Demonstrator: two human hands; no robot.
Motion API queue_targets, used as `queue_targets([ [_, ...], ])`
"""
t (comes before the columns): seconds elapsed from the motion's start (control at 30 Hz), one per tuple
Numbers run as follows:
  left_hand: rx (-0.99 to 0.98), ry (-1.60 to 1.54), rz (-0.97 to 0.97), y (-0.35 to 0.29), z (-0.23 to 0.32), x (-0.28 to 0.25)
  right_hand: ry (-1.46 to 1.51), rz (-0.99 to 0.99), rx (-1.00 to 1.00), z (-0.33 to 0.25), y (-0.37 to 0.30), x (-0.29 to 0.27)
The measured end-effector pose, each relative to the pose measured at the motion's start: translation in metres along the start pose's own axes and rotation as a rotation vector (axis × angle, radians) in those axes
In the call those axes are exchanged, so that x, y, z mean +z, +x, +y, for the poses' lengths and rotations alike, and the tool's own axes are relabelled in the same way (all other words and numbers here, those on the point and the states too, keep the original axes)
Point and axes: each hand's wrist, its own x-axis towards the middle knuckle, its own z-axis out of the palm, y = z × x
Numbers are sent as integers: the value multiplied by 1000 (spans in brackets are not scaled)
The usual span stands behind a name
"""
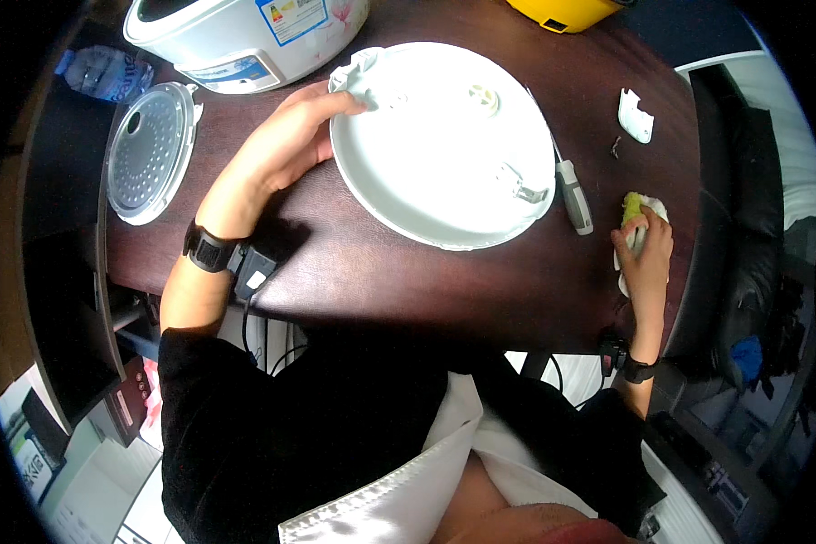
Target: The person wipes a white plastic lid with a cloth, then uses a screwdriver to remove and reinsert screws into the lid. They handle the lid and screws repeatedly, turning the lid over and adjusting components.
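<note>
A round white plastic appliance lid [426, 172] lies tilted over the table, its inner side with small fittings facing up. My left hand [295, 131] grips its left rim, thumb on top and fingers underneath. On the right, my right hand [646, 249] is closed on a yellow-green sponge [633, 207] with a crumpled white cloth [622, 281] around it, resting on the table. A grey-handled screwdriver [574, 199] lies against the lid's right side. Above the sponge are a small white plastic piece [636, 116] and some small dark screws [615, 147].
A white appliance body [236, 54] with stickers stands at the back left. Beside it are a perforated inner cover [154, 154] and a plastic bottle [109, 72]. A yellow container [567, 11] sits at the far edge of the dark table [399, 281]. A black chair [743, 208] stands at right.
</note>
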Motion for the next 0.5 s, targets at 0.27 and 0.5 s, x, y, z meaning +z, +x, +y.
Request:
queue_targets([
  [0.27,89,-127,-21,3,-13,2,353,-71,60,28,7,-22],
  [0.5,170,-85,30,-3,-11,5,497,79,-299,-86,29,-83],
])
